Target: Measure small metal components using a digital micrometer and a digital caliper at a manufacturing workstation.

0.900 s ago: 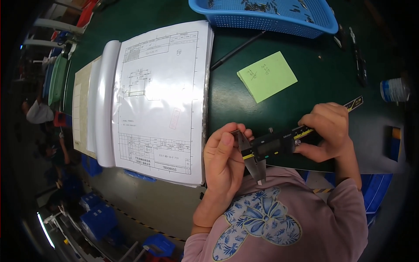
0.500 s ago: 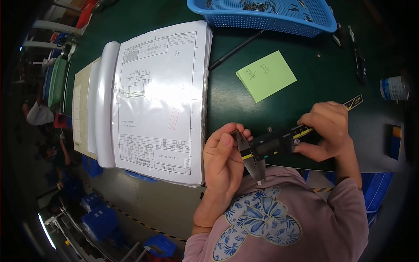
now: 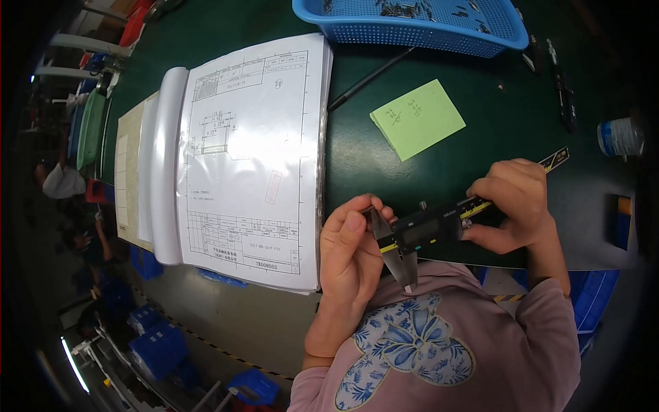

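Observation:
My right hand [image 3: 513, 199] is closed around the beam of a digital caliper [image 3: 429, 232], its thumb against the slider near the display. The caliper's jaws [image 3: 403, 268] point toward my body and its beam slants up to the right. My left hand [image 3: 353, 240] is closed in a pinch beside the jaw tips on the far side. Between its thumb and forefinger shows the end of a small dark part [image 3: 369, 209], mostly hidden by the fingers; its exact kind cannot be made out. Whether the jaws touch it is unclear.
An open binder with a technical drawing [image 3: 247, 172] lies at left. Farther back are a black pen [image 3: 371, 79], a green sticky-note pad [image 3: 419, 120] and a blue basket [image 3: 419, 34] of small metal pieces. A dark pen-like tool [image 3: 563, 89] and a jar [image 3: 618, 137] stand at right.
Both hands and the caliper hold nearly the same pose. The view has shifted very slightly.

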### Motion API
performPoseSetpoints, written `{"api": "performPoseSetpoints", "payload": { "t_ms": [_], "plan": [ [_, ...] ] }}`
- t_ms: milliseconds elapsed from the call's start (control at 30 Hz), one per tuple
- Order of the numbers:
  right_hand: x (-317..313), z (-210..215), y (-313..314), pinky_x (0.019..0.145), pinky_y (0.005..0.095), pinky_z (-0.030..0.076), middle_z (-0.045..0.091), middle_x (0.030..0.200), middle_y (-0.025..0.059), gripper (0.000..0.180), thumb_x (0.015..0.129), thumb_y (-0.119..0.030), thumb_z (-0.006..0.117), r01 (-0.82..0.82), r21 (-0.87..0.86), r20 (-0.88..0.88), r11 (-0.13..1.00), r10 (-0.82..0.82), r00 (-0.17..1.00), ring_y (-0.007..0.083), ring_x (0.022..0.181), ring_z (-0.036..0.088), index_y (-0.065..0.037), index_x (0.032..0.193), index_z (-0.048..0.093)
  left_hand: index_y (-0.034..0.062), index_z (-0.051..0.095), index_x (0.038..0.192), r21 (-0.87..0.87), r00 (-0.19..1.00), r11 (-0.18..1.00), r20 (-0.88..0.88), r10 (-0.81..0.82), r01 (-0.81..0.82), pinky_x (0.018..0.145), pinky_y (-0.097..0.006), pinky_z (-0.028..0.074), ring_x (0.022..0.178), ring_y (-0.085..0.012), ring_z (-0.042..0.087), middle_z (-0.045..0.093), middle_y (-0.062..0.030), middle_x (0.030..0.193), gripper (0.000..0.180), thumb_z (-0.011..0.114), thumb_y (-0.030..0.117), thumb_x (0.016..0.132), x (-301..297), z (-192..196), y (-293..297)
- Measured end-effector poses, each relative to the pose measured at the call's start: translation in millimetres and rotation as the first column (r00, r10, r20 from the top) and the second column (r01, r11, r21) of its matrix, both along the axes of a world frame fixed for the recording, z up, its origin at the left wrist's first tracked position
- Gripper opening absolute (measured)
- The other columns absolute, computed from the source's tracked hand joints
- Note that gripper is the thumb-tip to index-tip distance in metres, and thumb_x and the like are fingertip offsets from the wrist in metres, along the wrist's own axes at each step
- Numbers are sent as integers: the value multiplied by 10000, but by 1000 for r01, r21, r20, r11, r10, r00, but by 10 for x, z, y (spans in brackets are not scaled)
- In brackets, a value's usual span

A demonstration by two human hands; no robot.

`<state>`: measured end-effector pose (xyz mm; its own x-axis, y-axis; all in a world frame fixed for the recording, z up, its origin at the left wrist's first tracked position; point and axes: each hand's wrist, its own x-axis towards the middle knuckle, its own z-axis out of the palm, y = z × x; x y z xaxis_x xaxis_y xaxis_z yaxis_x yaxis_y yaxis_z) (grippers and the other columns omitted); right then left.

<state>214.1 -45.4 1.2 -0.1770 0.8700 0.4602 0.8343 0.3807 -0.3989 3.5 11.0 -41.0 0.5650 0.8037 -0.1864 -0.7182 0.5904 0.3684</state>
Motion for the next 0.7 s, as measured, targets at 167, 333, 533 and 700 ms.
{"api": "performPoseSetpoints", "payload": {
  "t_ms": [167, 333, 533, 700],
  "plan": [
    [-6, 7, 0, 381, 276, 279, 384, 517, 30, 360, 511, -318, 694, -6, -9, -26, 1000, 6, 1000, 180, 397, 396, -55, 669, 506, -4, 503, 1028, -6, 1000, 1000, 18, -13, 13, 817, -328, 443, 916, -207, 529, 527, -119, 991, 225, 470, 121, 843, -5, -13, 1],
    [2, 24, -13, 382, 281, 283, 374, 528, 37, 338, 500, -279, 679, -17, -36, -42, 999, 16, 999, 191, 405, 398, -49, 674, 503, -6, 502, 1030, -15, 999, 1000, 28, -19, 19, 820, -331, 436, 914, -206, 523, 519, -119, 992, 229, 471, 119, 841, 1, -18, -9],
    [1, 13, -4, 383, 283, 283, 367, 527, 33, 335, 503, -279, 680, -16, -48, -33, 999, 15, 999, 187, 410, 400, -55, 681, 507, -2, 506, 1026, 0, 1000, 1000, 16, -1, 1, 816, -326, 428, 904, -200, 516, 509, -114, 989, 230, 477, 126, 837, -8, -30, -14],
    [-3, 1, -8, 384, 282, 284, 370, 529, 31, 331, 507, -276, 683, -11, -41, -42, 999, 9, 999, 185, 412, 402, -58, 684, 508, 1, 509, 1026, 2, 1000, 1000, 15, 10, -10, 818, -324, 427, 906, -200, 515, 514, -114, 986, 229, 482, 124, 835, 6, -34, -20]
  ]
}}
